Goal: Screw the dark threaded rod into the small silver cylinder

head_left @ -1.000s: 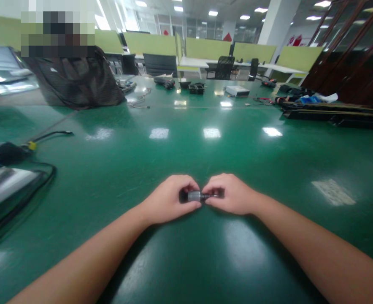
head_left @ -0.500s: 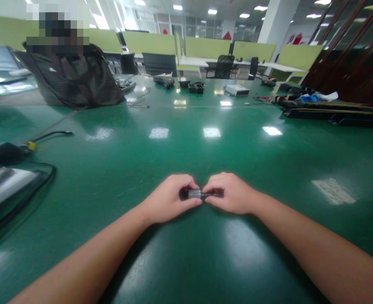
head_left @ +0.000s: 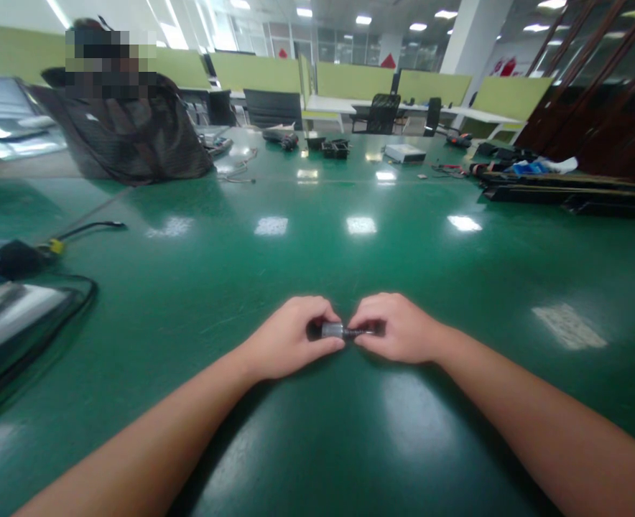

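The grey cylinder [head_left: 332, 330] is lying crosswise over the green bench [head_left: 317, 262], between both hands. The left hand [head_left: 290, 339] is holding it in a narrow, curled grip; the right hand [head_left: 401, 329] is pinching the thin dark shaft [head_left: 352, 332] beside it, its grip nearly closed.

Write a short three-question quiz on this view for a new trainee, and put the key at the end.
1. Multiple choice: what do the fingers of the left hand hold?
A) a red plug
B) a grey cylinder
C) a sheet of paper

2. True or false: in this view, the large dark bag stands farther left than the white box.

3. Fill in the gap: the thin dark shaft next to the grey cylinder is between the fingertips of the ____ hand.

Key: 1, B; 2, true; 3, right, as in right hand.
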Demonstrator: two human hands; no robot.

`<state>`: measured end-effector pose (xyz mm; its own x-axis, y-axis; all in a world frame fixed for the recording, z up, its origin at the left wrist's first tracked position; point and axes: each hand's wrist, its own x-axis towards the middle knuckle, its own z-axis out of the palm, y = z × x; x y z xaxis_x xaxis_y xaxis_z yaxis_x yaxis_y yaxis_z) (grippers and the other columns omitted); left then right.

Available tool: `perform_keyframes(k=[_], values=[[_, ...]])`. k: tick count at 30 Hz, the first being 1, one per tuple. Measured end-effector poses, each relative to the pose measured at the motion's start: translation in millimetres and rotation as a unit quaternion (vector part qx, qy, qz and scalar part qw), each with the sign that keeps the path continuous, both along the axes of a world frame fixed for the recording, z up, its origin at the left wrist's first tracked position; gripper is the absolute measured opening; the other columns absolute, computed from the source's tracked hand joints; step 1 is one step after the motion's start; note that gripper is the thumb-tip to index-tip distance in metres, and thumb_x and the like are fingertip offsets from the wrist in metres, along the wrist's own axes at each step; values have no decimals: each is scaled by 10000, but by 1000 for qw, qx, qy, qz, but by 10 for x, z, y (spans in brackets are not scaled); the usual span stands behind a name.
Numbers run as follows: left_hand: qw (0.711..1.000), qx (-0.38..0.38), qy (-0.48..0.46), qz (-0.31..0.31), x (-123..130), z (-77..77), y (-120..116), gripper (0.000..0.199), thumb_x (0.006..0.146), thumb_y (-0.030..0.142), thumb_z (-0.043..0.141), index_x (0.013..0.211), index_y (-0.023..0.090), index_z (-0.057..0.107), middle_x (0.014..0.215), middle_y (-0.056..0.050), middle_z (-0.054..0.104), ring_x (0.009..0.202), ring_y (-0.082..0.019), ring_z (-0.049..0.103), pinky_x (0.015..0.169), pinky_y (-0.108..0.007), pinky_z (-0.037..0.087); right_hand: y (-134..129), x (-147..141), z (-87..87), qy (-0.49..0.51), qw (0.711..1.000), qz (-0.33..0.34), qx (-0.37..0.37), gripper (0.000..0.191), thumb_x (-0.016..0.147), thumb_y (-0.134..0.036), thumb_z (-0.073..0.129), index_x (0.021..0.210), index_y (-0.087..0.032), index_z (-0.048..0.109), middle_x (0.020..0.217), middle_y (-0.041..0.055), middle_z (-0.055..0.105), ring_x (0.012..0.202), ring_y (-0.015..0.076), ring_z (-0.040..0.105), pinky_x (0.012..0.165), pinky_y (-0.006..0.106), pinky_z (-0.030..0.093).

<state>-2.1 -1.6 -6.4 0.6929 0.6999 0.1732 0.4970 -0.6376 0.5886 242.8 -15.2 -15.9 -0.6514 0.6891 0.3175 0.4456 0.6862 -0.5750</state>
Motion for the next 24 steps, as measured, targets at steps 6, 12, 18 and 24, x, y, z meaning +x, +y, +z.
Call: perform_keyframes(k=[6,12,18,24], values=[[1000,-3,-1,-7,-5,-8,0,194,872,361,741,947,190,690,865,-2,673,776,-163,615,716,-279,433,-4,19,23,-5,1000,4,-1,148,785,-120,716,911,-173,771,863,45,748,785,174,663,745,286,482],[1000,1,-2,-6,-2,2,-8,191,861,352,743,946,189,692,870,-10,683,779,-167,620,721,-280,434,-11,14,31,-6,1000,-2,-4,139,776,-120,720,893,-184,761,839,30,739,770,164,654,733,276,471],[1000,-1,-3,-7,2,14,-9,187,861,354,740,928,188,686,864,-11,682,776,-169,622,717,-280,435,-14,-13,17,-29,999,-19,-10,77,806,-212,757,878,-185,750,834,28,734,768,163,646,717,273,457],[1000,-2,-4,-8,4,12,-6,191,860,355,740,933,188,687,869,-15,688,776,-172,626,724,-283,440,-6,10,14,-34,999,-32,-21,55,787,-192,757,836,-180,736,792,14,716,709,144,620,691,262,442]])
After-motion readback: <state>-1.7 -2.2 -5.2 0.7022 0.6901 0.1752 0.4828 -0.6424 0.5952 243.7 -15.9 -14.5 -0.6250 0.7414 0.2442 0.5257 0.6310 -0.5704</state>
